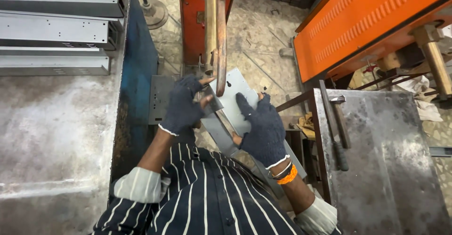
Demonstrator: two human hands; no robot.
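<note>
While the orange machine [376, 23] stood at right, a grey worktop [52, 136] at left carried stacked metal channels [56, 32]. Grey sheet-metal plate [238, 101]: held beneath the copper electrode arm [220, 37]. Left hand [182, 107], gloved: grip pinching the plate's edge. Right hand [261, 129], gloved: pressed flat upon it, fingers extended.

We're in a metal workshop: scuffed grey steel workbench [52, 136] on the left stacked with 3 folded grey sheet-metal channels [56, 30], an orange ribbed machine housing [367, 18] on the right, a worn file [335, 127] on another steel table [391, 169], speckled stone floor [263, 32].
</note>
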